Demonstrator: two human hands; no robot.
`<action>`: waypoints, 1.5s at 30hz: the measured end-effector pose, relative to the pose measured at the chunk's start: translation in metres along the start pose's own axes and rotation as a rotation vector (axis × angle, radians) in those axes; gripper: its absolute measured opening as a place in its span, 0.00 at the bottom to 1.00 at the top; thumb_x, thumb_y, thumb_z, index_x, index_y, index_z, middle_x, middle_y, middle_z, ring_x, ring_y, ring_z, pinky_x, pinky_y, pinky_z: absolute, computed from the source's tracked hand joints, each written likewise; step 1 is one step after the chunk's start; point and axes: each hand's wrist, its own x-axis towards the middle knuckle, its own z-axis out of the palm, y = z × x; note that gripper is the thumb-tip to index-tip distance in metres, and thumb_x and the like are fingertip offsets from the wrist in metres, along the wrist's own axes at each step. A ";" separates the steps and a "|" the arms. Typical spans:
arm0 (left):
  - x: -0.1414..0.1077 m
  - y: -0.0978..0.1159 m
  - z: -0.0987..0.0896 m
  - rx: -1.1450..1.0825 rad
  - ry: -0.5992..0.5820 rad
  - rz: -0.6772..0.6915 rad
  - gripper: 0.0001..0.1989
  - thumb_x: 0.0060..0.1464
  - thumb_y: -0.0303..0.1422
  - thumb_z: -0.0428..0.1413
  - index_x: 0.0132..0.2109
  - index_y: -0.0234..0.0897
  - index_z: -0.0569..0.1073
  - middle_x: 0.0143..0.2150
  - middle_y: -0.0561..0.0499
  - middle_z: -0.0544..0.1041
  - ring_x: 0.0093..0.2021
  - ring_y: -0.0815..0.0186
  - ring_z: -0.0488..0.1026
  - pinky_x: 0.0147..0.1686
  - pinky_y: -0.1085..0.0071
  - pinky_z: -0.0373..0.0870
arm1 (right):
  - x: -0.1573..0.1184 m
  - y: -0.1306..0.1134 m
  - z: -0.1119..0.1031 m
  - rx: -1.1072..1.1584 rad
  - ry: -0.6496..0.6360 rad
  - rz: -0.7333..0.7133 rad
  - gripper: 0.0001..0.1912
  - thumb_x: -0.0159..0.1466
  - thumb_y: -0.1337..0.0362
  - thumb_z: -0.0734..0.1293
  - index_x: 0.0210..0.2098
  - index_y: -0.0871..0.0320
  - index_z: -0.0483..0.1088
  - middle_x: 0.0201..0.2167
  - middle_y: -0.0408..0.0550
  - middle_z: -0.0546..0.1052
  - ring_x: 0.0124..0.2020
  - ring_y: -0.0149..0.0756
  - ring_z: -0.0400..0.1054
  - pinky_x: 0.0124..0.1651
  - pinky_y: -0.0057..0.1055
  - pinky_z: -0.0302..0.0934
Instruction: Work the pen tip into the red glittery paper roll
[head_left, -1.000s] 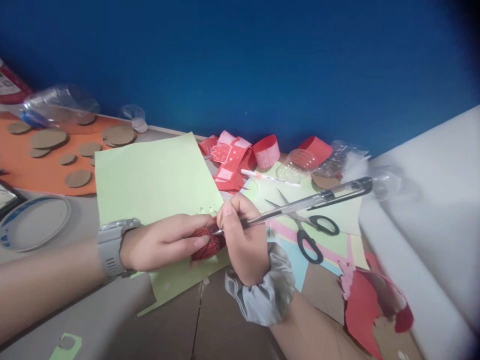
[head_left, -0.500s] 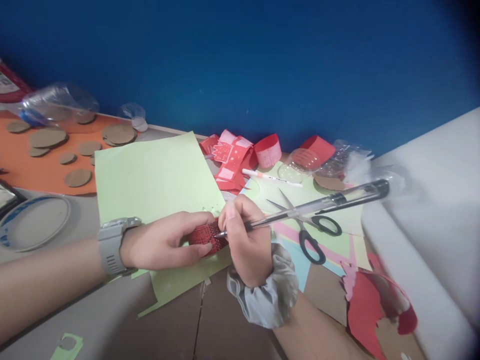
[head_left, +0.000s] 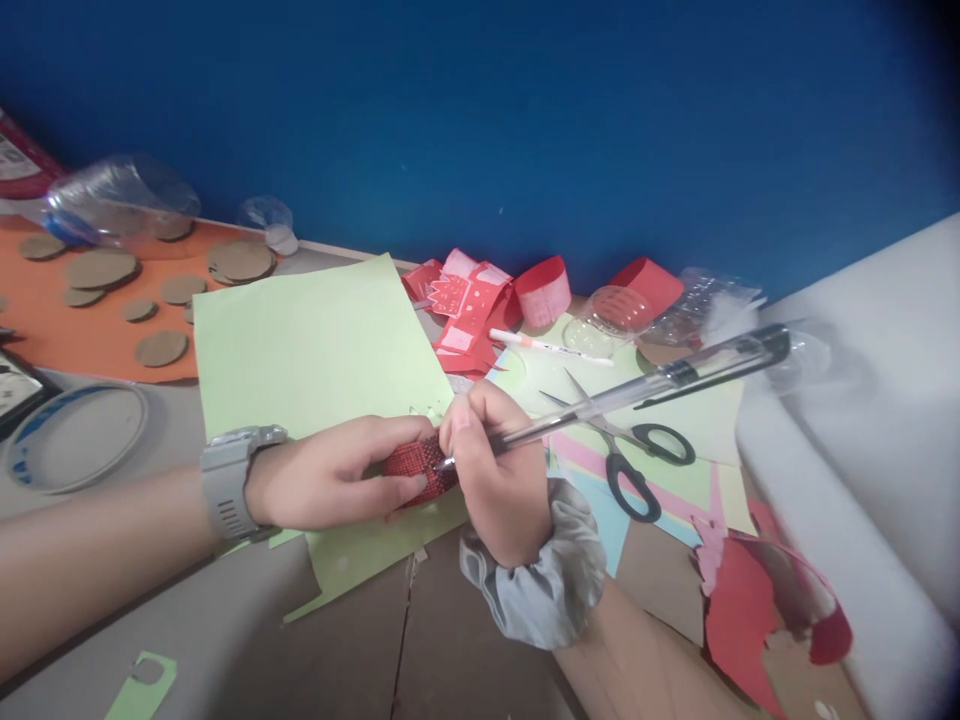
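My left hand (head_left: 330,478), with a grey watch on its wrist, grips a small red piece (head_left: 412,462) covered in a dark grid pattern, thumb in front and fingers behind. What the piece is made of I cannot tell. Pinched in my right hand (head_left: 499,470) is a clear-barrelled pen (head_left: 592,405), its capped end pointing up to the right and its tip against the red piece. A grey scrunchie circles my right wrist. Under both hands lies a light green paper sheet (head_left: 307,350) with a cut lower edge.
Black-handled scissors (head_left: 621,438) lie partly open on coloured papers at right, near a white marker (head_left: 551,347). Red paper pieces (head_left: 476,305) sit by the blue wall. Cardboard discs (head_left: 101,268) rest on orange paper at left, beside a plastic bottle (head_left: 124,200) and a tape roll (head_left: 79,440).
The view has shifted slightly. The pen still touches the red piece, and its capped end sits a little higher. Both hands keep their grips.
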 end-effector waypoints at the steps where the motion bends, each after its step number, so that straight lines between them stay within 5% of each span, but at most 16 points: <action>1: 0.000 0.000 0.000 -0.006 -0.004 0.002 0.07 0.63 0.32 0.47 0.42 0.32 0.65 0.31 0.51 0.71 0.30 0.66 0.67 0.31 0.71 0.67 | 0.000 0.000 0.000 -0.002 0.000 0.000 0.17 0.63 0.69 0.58 0.21 0.54 0.47 0.19 0.36 0.49 0.20 0.26 0.47 0.23 0.27 0.45; 12: 0.001 -0.004 0.001 -0.100 0.010 0.083 0.09 0.65 0.35 0.46 0.39 0.34 0.64 0.29 0.52 0.70 0.28 0.67 0.67 0.30 0.73 0.66 | -0.005 0.001 0.002 0.008 0.138 -0.041 0.18 0.65 0.67 0.59 0.20 0.55 0.50 0.17 0.36 0.52 0.20 0.26 0.47 0.23 0.27 0.46; 45: -0.001 -0.006 0.001 -0.097 0.017 0.042 0.07 0.64 0.33 0.48 0.40 0.33 0.65 0.29 0.52 0.71 0.28 0.68 0.67 0.30 0.74 0.67 | -0.002 0.002 0.001 -0.084 0.037 0.013 0.16 0.63 0.70 0.59 0.21 0.55 0.50 0.19 0.37 0.52 0.21 0.26 0.49 0.23 0.25 0.49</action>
